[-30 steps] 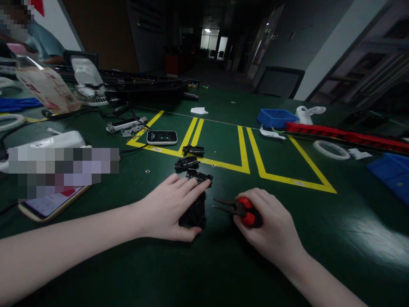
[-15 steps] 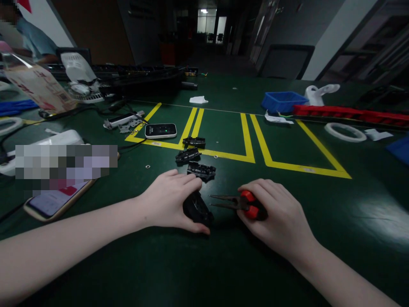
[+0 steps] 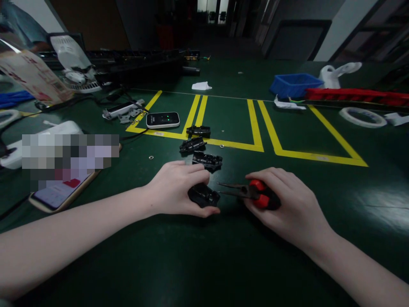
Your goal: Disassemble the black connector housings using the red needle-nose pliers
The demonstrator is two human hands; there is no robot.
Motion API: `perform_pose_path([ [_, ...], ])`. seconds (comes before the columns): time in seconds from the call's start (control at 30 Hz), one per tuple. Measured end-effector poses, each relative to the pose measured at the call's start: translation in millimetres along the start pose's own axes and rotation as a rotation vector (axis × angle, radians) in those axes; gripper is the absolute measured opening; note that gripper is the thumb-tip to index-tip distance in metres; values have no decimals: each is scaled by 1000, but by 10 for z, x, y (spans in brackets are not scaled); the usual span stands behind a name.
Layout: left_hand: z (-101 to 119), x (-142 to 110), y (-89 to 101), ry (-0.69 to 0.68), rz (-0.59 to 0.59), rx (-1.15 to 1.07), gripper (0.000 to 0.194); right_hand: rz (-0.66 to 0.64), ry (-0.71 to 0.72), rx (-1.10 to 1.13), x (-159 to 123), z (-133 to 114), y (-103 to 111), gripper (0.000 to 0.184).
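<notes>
My left hand (image 3: 182,187) is closed round a black plastic part (image 3: 203,195), its thumb along the near side and the fingers over the far side. The part's left end is hidden by the hand. My right hand (image 3: 284,200) grips long-nose pliers (image 3: 260,194) with red and black handles. Their slim jaws stand slightly apart and point left at the held part's right end; contact cannot be made out. Just beyond my left hand lie three similar black pieces: a near one (image 3: 207,160), a middle one (image 3: 193,145) and a far one (image 3: 198,131).
Yellow tape (image 3: 236,146) marks the green table. A small black-screened device (image 3: 163,120) and a phone (image 3: 54,196) lie to the left. On the right are a blue bin (image 3: 295,86), a red strip (image 3: 358,96) and a tape roll (image 3: 362,117). A person's sleeve (image 3: 24,25) shows far left.
My left hand has gone from lying spread over the black part to gripping it, and the part has turned. The pliers stay in my right hand. The camera view has tilted down.
</notes>
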State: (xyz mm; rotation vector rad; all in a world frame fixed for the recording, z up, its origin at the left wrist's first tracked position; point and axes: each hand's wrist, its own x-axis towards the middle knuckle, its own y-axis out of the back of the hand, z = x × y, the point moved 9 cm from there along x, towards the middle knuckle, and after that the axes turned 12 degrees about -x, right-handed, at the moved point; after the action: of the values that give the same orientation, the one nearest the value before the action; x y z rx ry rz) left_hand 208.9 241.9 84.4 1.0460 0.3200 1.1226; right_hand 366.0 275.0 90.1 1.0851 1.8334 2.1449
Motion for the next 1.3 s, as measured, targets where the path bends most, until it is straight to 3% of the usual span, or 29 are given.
perform_pose_path([
  [0.23,-81,14,-91,131,-128,-147,43,-128,-74,128,21,118,8,32],
  [0.47,-86,19,-92,236,-222,-206,29,-200,-110,162,56,130,3,29],
  [0.6,-96,10,-101,192,-209,-203,27,-197,-76,80,49,132,-9,36],
  [0.77,-105,8,-117,118,-179,-164,39,-206,-47,5,29,138,31,47],
  [0.93,-106,14,-127,78,-176,-108,51,-237,-53,-17,34,120,42,48],
  [1.3,-84,18,-134,50,-189,-59,51,-257,-66,2,36,50,41,49],
])
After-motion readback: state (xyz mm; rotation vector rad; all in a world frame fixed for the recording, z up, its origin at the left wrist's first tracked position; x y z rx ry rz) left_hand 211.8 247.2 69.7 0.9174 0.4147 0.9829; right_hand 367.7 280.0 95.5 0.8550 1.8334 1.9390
